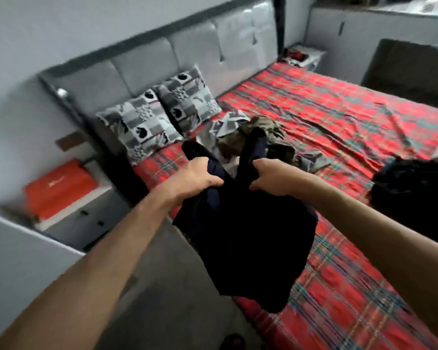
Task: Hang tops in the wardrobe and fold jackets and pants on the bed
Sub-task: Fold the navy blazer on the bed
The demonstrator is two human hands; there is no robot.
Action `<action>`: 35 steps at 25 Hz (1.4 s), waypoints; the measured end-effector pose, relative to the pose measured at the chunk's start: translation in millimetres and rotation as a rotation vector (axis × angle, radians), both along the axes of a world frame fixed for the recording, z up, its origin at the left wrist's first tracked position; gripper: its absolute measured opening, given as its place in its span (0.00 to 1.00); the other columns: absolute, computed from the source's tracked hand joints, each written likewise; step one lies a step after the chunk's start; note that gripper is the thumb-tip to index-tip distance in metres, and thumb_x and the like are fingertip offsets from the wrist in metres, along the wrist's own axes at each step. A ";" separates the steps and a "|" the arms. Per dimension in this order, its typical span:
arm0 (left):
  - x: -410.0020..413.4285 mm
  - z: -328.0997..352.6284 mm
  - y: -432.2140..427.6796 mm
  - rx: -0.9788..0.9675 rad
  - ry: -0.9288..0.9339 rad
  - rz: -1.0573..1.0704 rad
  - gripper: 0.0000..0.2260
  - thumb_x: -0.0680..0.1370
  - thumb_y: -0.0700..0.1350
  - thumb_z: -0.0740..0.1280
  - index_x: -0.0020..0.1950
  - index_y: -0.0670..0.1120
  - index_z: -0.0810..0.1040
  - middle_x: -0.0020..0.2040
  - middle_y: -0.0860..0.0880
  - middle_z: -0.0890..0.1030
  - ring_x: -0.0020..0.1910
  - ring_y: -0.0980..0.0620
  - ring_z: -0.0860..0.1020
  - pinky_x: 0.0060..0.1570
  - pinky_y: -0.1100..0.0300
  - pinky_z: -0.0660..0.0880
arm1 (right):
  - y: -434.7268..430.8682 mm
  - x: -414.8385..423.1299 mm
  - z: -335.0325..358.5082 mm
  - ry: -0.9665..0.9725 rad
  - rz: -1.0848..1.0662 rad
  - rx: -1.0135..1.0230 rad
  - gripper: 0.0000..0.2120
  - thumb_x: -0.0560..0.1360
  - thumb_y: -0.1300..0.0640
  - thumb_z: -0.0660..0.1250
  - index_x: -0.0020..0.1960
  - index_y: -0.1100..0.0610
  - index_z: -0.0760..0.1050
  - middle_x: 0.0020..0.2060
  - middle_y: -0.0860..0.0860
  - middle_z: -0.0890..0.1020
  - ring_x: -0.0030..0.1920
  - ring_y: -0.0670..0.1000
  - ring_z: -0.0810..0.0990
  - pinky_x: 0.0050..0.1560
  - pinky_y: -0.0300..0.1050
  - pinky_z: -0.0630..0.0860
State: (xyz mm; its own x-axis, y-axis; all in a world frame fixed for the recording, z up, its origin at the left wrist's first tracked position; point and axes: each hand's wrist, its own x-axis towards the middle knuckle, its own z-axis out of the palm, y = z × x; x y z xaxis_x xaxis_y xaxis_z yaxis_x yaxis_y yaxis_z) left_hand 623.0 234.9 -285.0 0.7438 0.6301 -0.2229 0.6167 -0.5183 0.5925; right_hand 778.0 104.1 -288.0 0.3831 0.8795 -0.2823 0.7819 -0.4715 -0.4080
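A dark navy garment [245, 238] hangs in the air over the near edge of the bed [339, 117], which has a red plaid sheet. My left hand [195, 176] grips its upper left part and my right hand [272, 176] grips its upper right part, both with curled fingers. Behind the garment, a pile of clothes [250, 132] in grey and olive camouflage lies on the sheet. Another dark heap of clothing [415, 195] sits at the bed's right side. The wardrobe is not in view.
Two grey patterned pillows [162, 114] lean against the padded grey headboard [187, 59]. A bedside cabinet [79, 218] on the left carries an orange box [61, 188]. Grey floor [177, 286] lies beside the bed below my arms.
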 end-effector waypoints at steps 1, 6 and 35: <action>-26.2 15.1 3.3 0.024 0.012 0.083 0.16 0.73 0.46 0.74 0.37 0.45 0.67 0.36 0.49 0.70 0.36 0.52 0.69 0.32 0.60 0.63 | 20.3 -15.4 14.6 0.008 0.110 0.003 0.13 0.73 0.51 0.70 0.50 0.56 0.69 0.55 0.61 0.78 0.54 0.61 0.78 0.51 0.52 0.76; -188.9 100.2 -15.2 -0.023 -0.070 0.475 0.12 0.67 0.45 0.73 0.40 0.38 0.77 0.35 0.41 0.78 0.35 0.53 0.74 0.35 0.61 0.68 | 90.8 -129.3 95.1 0.019 0.575 0.109 0.14 0.72 0.51 0.72 0.53 0.56 0.73 0.59 0.59 0.78 0.59 0.59 0.76 0.53 0.47 0.72; -766.0 207.6 -318.4 0.576 -0.371 2.386 0.23 0.63 0.45 0.71 0.54 0.35 0.79 0.45 0.40 0.82 0.42 0.47 0.81 0.47 0.53 0.77 | 95.1 -956.8 225.4 0.868 1.869 -0.121 0.07 0.74 0.66 0.67 0.51 0.60 0.79 0.37 0.54 0.82 0.36 0.52 0.80 0.37 0.39 0.74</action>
